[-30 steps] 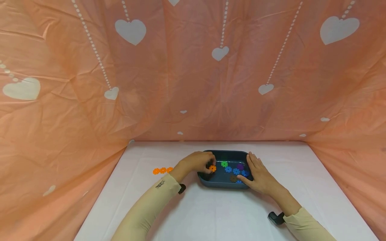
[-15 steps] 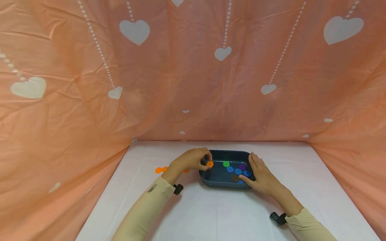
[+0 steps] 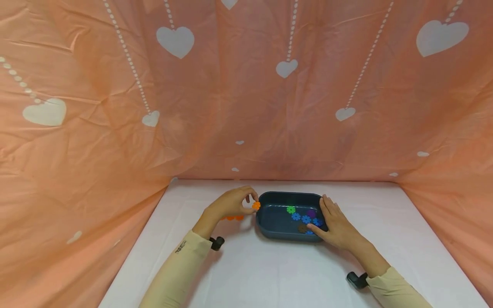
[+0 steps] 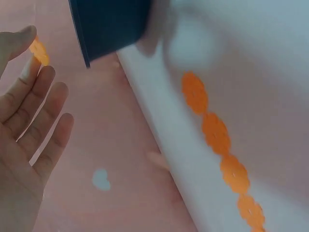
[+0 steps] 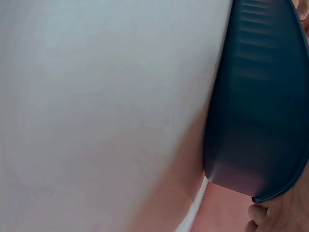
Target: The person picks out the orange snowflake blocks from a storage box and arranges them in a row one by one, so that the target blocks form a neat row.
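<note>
Between thumb and index finger, my left hand (image 3: 228,202) pinches an orange flower-shaped plastic disc (image 3: 256,205), held just off the left end of a dark blue tray (image 3: 289,235). In the left wrist view the same disc (image 4: 39,51) shows edge-on at the fingertips, the other fingers loosely extended. My right hand (image 3: 338,227) rests on the tray's right end, fingers straight along the rim and thumb over the inside. Inside the tray lie a green disc (image 3: 290,209), a purple disc (image 3: 311,213), a brown disc (image 3: 302,228) and several blue discs (image 3: 306,219).
A row of orange discs (image 4: 216,133) lies on the white table (image 3: 269,273), left of the tray; my left hand and wrist partly cover it in the head view. Behind the table hangs a pink-orange cloth (image 3: 246,107) with white hearts.
My left hand has lifted the orange disc out of the tray and moved left past its rim. The right hand stays on the tray's right end.
</note>
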Demonstrator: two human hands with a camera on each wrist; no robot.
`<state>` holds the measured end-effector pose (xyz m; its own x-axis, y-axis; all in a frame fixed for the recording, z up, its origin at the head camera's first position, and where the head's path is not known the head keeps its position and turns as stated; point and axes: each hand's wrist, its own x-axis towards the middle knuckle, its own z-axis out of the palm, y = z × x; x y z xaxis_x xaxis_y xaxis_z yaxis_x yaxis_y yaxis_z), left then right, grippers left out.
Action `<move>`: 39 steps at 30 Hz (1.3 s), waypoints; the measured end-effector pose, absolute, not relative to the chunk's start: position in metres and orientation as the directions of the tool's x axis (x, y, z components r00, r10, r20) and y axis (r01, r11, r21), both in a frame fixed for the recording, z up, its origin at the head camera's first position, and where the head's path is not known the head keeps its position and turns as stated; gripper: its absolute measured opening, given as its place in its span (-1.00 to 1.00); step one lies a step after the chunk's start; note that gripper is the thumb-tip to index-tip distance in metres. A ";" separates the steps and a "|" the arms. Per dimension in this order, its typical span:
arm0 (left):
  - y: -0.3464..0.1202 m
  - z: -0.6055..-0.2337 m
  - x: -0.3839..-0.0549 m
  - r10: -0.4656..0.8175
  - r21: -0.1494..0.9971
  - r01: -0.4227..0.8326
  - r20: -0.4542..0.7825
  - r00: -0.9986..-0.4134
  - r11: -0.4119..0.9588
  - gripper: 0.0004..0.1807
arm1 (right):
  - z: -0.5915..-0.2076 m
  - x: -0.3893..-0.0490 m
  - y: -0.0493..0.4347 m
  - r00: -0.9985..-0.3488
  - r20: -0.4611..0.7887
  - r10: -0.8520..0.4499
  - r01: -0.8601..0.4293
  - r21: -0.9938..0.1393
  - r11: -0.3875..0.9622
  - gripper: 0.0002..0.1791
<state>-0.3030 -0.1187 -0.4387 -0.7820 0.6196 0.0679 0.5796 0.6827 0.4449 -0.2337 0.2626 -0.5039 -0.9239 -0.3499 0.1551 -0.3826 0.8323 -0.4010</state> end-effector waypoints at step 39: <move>-0.274 -0.471 -0.291 0.363 0.525 0.311 0.004 -0.932 0.793 -0.72 | -0.504 -0.234 0.262 -0.923 0.157 -0.351 -0.385 -0.387 0.838 0.18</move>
<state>-0.2908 -0.2739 -0.4709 -0.9319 0.3627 0.0035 0.3105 0.7927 0.5246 -0.2336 0.2622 -0.5036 -0.9229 -0.3515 0.1571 -0.3850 0.8376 -0.3875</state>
